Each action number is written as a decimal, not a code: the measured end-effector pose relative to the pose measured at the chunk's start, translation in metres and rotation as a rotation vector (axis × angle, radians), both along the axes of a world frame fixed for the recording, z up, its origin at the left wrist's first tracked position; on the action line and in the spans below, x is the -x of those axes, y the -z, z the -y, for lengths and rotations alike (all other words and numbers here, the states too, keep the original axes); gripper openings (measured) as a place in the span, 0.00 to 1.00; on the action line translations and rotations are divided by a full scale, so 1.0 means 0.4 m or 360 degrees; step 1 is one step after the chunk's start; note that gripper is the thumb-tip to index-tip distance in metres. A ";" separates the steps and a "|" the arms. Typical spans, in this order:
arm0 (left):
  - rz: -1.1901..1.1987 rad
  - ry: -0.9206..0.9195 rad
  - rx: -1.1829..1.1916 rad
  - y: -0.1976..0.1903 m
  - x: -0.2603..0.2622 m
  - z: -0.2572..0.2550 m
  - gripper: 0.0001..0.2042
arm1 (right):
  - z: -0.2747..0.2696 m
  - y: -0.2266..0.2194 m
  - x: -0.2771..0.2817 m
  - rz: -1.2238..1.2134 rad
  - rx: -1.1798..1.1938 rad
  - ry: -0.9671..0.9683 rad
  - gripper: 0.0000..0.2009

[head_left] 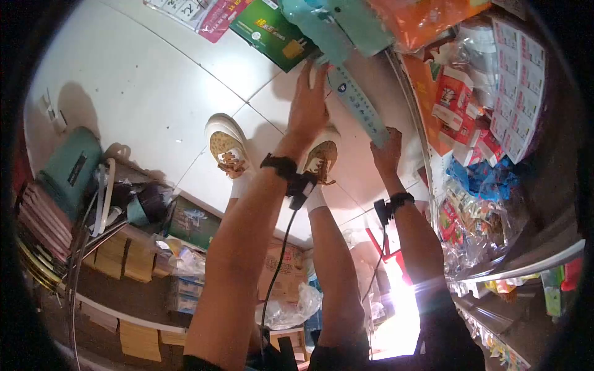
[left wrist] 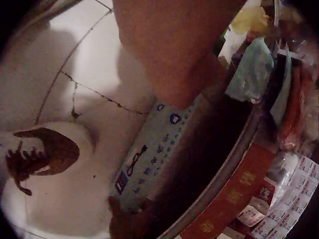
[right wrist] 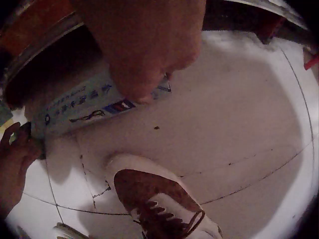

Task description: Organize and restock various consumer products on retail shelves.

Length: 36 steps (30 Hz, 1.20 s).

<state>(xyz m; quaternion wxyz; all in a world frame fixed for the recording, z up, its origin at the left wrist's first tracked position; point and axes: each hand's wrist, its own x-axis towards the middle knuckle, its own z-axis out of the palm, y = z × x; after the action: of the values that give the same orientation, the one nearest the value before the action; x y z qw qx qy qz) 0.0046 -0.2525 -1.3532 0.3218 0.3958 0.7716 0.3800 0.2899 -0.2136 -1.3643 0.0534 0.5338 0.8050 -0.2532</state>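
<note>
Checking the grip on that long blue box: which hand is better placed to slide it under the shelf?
Probably the right hand: it holds the long blue box's near end, so it could push lengthwise. The left hand holds the far end.

White floor tiles (head_left: 154, 86) with dark, cracked seams lie below the fingers. Right of them stand metal shelves (head_left: 526, 260) crammed with packets; left of them, a wooden shelf (head_left: 117, 272) with hangers. Strong glare shines low down.
</note>
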 end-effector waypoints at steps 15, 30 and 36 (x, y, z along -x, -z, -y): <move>-0.0103 0.0572 0.0634 -0.931 0.361 0.176 0.07 | -0.035 -0.867 0.132 -0.0253 0.0411 0.0014 0.22; -0.0379 0.1008 -0.0841 -2.341 0.125 -0.149 0.05 | -0.132 -2.197 0.170 -0.0487 -0.0334 -0.0481 0.10; -0.0516 0.1062 -0.1640 -2.842 -0.016 -0.125 0.07 | -0.071 -2.763 0.044 -0.0468 -0.1151 -0.0763 0.08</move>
<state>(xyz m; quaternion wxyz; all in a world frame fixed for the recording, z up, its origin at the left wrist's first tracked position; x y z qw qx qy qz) 0.0109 -0.2023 -0.2164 0.0702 0.7716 0.3637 0.5171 0.2723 -0.1851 -0.2590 -0.1941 0.2751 0.9416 -0.0096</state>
